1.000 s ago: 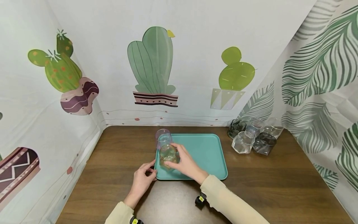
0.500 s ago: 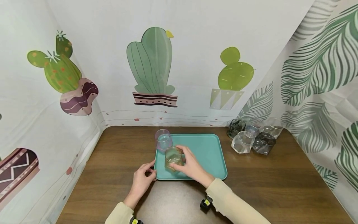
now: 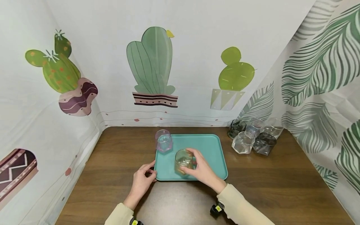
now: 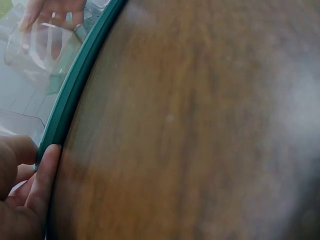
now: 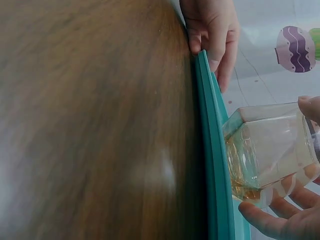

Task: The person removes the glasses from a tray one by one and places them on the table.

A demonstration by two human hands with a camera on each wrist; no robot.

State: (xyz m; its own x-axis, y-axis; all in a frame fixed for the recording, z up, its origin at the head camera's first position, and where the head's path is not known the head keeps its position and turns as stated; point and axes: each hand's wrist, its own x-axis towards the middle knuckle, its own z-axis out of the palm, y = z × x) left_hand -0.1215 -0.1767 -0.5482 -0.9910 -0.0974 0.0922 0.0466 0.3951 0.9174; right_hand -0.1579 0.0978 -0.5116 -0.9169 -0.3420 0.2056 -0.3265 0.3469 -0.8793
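My right hand (image 3: 204,169) grips an amber-tinted glass tumbler (image 3: 182,158), thumb on the near side and fingers round the far side. The tumbler is upright, low over the front middle of a teal tray (image 3: 203,143). In the right wrist view the tumbler (image 5: 267,145) shows a faceted base close to the tray's surface. My left hand (image 3: 142,179) holds the tray's front left corner between thumb and fingers, as the left wrist view shows at the rim (image 4: 65,105). A pink-violet tumbler (image 3: 163,142) stands at the tray's back left corner.
At the back right of the wooden table (image 3: 264,181) several tumblers stand close together, among them a clear one (image 3: 243,143) and a dark grey one (image 3: 265,143). A cactus-printed cloth (image 3: 194,68) hangs behind the table.
My right hand has slid the amber tumbler rightward across the tray, away from the pink-violet one and slightly nearer the front. The left hand stays at the tray's corner.
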